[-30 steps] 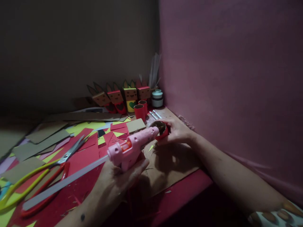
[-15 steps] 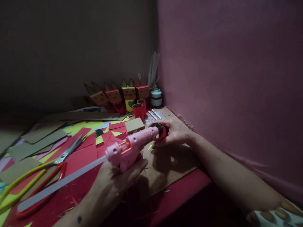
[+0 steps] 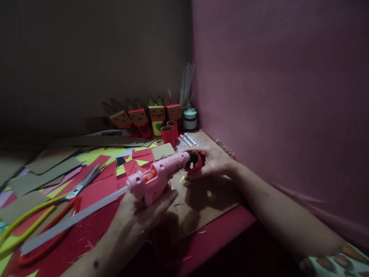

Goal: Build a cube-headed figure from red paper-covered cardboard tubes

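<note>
Wrapped around the handle of a pink hot glue gun (image 3: 163,171), my left hand (image 3: 147,215) is closed below its body. A long translucent glue stick (image 3: 75,221) sticks out of the gun's rear toward the lower left. My right hand (image 3: 215,161) grips a short red cardboard tube (image 3: 197,163) from its right side, with the open end facing the gun. The gun's front end is at the tube's opening; its tip is hard to make out against the dark inside. Both are above a sheet of brown cardboard (image 3: 207,204).
Scissors (image 3: 75,191) with red and yellow handles lie left among paper scraps (image 3: 100,184). Behind are two red tubes (image 3: 168,135), white pens (image 3: 188,139), a pale blue jar (image 3: 190,118) and several cardboard animal figures (image 3: 157,115). A pink wall (image 3: 273,96) borders the right.
The glue gun and my left hand have shifted slightly left, so more of the tube's opening shows. My right hand and the tube are nearly still.
</note>
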Action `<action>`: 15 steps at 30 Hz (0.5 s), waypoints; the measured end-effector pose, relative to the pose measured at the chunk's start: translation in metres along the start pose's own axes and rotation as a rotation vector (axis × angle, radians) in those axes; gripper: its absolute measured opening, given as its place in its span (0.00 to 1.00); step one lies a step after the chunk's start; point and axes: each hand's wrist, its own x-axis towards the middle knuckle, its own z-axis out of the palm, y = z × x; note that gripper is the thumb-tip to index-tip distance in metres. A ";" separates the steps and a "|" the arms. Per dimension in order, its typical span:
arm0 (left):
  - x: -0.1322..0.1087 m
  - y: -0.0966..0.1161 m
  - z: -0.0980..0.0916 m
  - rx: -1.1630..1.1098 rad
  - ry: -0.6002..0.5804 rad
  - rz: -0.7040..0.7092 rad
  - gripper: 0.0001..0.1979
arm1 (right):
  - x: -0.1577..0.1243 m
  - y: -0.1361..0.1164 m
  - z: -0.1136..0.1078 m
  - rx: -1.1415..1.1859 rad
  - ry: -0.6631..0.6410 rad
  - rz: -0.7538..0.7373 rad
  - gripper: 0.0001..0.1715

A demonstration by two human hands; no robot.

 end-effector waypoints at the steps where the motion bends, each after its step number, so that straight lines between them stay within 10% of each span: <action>1: 0.000 0.001 0.000 -0.004 -0.002 -0.029 0.13 | 0.000 0.001 0.000 -0.002 0.001 0.004 0.32; 15: 0.000 0.000 0.000 0.012 -0.016 -0.068 0.16 | -0.001 0.000 0.001 0.001 0.011 0.046 0.34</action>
